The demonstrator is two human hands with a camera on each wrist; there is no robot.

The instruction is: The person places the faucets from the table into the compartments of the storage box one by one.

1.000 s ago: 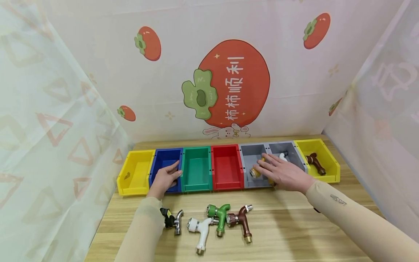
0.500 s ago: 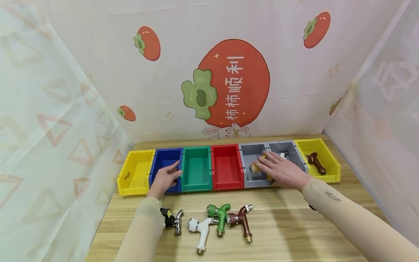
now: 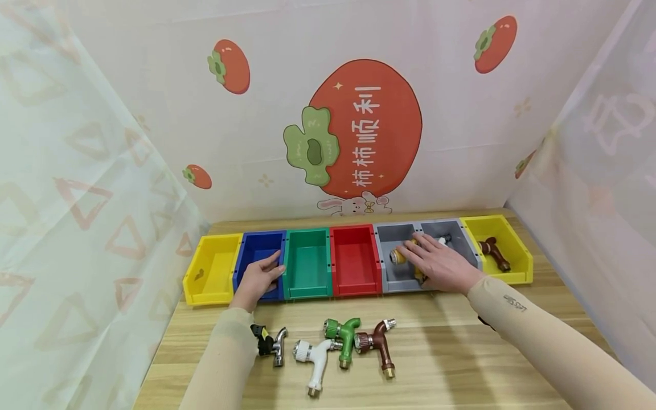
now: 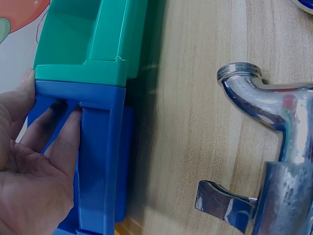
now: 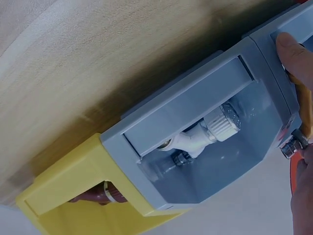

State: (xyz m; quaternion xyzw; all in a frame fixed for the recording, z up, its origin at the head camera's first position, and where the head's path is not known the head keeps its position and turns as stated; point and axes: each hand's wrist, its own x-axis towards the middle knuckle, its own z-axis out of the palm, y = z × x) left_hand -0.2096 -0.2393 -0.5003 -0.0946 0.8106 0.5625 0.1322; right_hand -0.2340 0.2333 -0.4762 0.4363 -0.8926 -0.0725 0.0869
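Observation:
My right hand [image 3: 445, 266] holds a yellow tap [image 3: 398, 257] inside the left grey bin [image 3: 392, 285], largely covering it. In the right wrist view, the thumb lies at the bin's front rim, and the yellow tap [image 5: 305, 105] shows between thumb and fingers. My left hand [image 3: 254, 283] rests at the blue bin [image 3: 266, 239]. From the left wrist view, several fingers reach inside this blue bin [image 4: 100, 166], and one fingertip touches the rim beside the green bin [image 4: 80, 73]. Closest to it on the table lies a chrome tap with a black handle [image 3: 278, 347].
A white tap [image 3: 318, 364], a green tap [image 3: 347, 341] and a brown tap [image 3: 381, 348] lie on the wooden table. Another white tap [image 5: 195, 139] sits in the right grey bin. The right yellow bin [image 3: 520, 267] contains a brown tap [image 3: 495, 255]. A red bin [image 3: 355, 262] stands mid-row.
My right hand has shifted slightly left over the grey bins, and the visible end of the yellow tap has moved a little farther back. The left hand has stayed in place.

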